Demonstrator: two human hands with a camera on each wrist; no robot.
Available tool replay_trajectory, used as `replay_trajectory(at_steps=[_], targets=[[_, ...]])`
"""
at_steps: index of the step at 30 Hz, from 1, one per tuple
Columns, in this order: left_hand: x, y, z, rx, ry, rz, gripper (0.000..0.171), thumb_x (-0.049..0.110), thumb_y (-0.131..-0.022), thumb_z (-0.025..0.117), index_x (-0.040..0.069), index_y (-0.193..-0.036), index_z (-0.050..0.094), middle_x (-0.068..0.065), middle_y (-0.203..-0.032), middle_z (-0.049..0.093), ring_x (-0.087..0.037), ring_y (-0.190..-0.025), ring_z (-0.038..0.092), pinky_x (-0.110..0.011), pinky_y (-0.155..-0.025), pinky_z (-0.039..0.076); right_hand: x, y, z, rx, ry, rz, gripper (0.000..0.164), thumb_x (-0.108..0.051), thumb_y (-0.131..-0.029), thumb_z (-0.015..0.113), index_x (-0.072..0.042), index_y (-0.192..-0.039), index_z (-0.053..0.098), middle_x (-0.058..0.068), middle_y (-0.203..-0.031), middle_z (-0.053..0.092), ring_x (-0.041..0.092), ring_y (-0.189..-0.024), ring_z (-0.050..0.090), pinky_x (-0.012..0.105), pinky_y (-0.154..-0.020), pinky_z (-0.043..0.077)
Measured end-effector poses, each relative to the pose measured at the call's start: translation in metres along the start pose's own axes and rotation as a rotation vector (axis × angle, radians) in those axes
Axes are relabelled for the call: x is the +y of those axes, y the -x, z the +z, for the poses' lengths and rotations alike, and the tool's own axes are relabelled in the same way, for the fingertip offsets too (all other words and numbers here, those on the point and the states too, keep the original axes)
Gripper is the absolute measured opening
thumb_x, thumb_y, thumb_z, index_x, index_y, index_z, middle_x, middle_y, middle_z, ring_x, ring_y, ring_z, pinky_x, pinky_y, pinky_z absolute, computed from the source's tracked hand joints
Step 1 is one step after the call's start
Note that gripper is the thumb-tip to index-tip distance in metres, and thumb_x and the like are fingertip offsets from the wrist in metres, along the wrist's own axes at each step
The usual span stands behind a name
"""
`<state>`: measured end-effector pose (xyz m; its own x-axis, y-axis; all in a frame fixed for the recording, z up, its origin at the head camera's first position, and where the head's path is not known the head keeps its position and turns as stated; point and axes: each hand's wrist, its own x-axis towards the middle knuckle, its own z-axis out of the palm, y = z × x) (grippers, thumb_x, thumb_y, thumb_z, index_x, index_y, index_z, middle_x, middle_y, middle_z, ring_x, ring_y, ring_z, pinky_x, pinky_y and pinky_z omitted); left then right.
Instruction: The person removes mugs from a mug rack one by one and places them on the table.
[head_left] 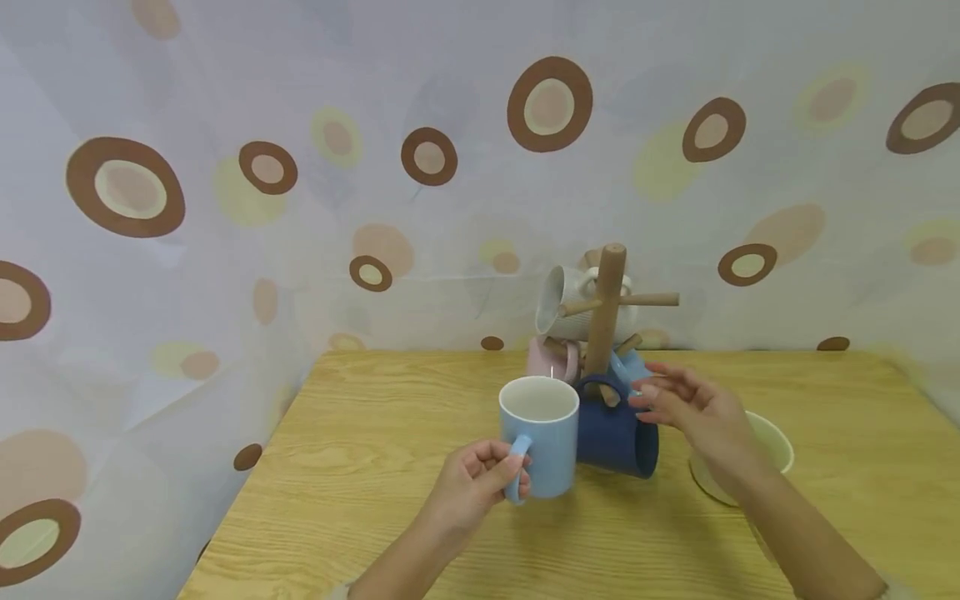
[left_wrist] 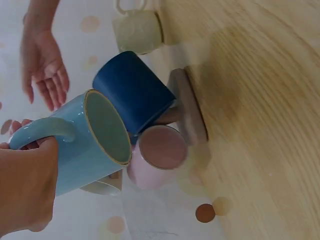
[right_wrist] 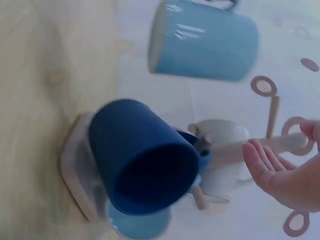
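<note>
My left hand (head_left: pixel 483 479) grips a light blue mug (head_left: pixel 551 454) by its handle and holds it upright in front of a wooden mug tree (head_left: pixel 603 325). My right hand (head_left: pixel 697 417) has its fingers extended and holds nothing; it is at the tree's right side, over a dark blue mug (head_left: pixel 611 437) that hangs tilted on a lower peg. Behind those fingers, partly hidden, hangs another light blue mug (head_left: pixel 630 365). A pink mug (head_left: pixel 547 358) and a white mug (head_left: pixel 558 300) also hang on the tree. The left wrist view shows the pink mug's mouth (left_wrist: pixel 164 147).
A cream mug (head_left: pixel 772 442) stands on the wooden table (head_left: pixel 360 467) to the right, partly covered by my right forearm. Two upper pegs (head_left: pixel 652 299) of the tree stick out with no mug on them. A patterned sheet (head_left: pixel 450 208) hangs behind the table.
</note>
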<state>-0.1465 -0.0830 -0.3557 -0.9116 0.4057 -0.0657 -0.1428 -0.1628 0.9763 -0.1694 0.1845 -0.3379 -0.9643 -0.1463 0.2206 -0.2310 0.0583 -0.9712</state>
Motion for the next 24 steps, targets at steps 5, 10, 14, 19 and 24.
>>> replay_trajectory(at_steps=[5, 10, 14, 19, 24], targets=[[-0.011, 0.005, -0.02, 0.015, -0.035, 0.018, 0.011, 0.013, -0.089, 0.054, 0.002, -0.092, 0.054, 0.004, -0.085, 0.057, -0.005, -0.077, 0.056, -0.021, -0.079, 0.049, -0.017, -0.019, -0.026, 0.086, -0.165, 0.0, 0.023, -0.021, -0.093, 0.048, -0.014, -0.114, 0.045, -0.007, -0.094, 0.065, 0.007, -0.084, 0.065, 0.02, -0.074, 0.053], [-0.019, 0.008, -0.036, 0.019, -0.032, 0.028, 0.005, 0.015, -0.091, 0.053, 0.012, -0.088, 0.055, 0.007, -0.085, 0.056, -0.004, -0.079, 0.056, -0.021, -0.082, 0.049, -0.031, -0.044, -0.041, 0.05, -0.251, 0.068, 0.029, -0.024, -0.091, 0.051, -0.007, -0.112, 0.042, -0.002, -0.088, 0.065, 0.01, -0.081, 0.066, 0.02, -0.074, 0.053], [-0.025, 0.013, -0.046, 0.016, -0.03, 0.032, 0.004, 0.015, -0.091, 0.052, 0.015, -0.088, 0.055, 0.008, -0.087, 0.056, -0.003, -0.081, 0.056, -0.02, -0.084, 0.048, -0.037, -0.058, -0.047, 0.0, -0.286, 0.135, 0.025, -0.024, -0.092, 0.051, -0.003, -0.103, 0.046, 0.0, -0.084, 0.066, 0.012, -0.08, 0.066, 0.022, -0.074, 0.054], [-0.032, 0.019, -0.056, 0.054, -0.029, 0.037, 0.006, 0.016, -0.091, 0.051, 0.018, -0.086, 0.055, 0.007, -0.088, 0.057, -0.003, -0.081, 0.056, -0.02, -0.084, 0.048, -0.041, -0.07, -0.047, 0.001, -0.293, 0.174, 0.016, -0.024, -0.09, 0.053, -0.009, -0.096, 0.055, -0.001, -0.084, 0.068, 0.012, -0.079, 0.066, 0.024, -0.073, 0.054], [-0.036, 0.022, -0.064, 0.117, -0.037, 0.028, 0.005, 0.016, -0.091, 0.052, 0.017, -0.086, 0.055, 0.006, -0.088, 0.057, -0.004, -0.081, 0.056, -0.021, -0.084, 0.048, -0.045, -0.075, -0.043, -0.006, -0.282, 0.175, 0.011, -0.02, -0.088, 0.057, -0.012, -0.094, 0.062, 0.001, -0.083, 0.068, 0.012, -0.077, 0.067, 0.024, -0.072, 0.055]])
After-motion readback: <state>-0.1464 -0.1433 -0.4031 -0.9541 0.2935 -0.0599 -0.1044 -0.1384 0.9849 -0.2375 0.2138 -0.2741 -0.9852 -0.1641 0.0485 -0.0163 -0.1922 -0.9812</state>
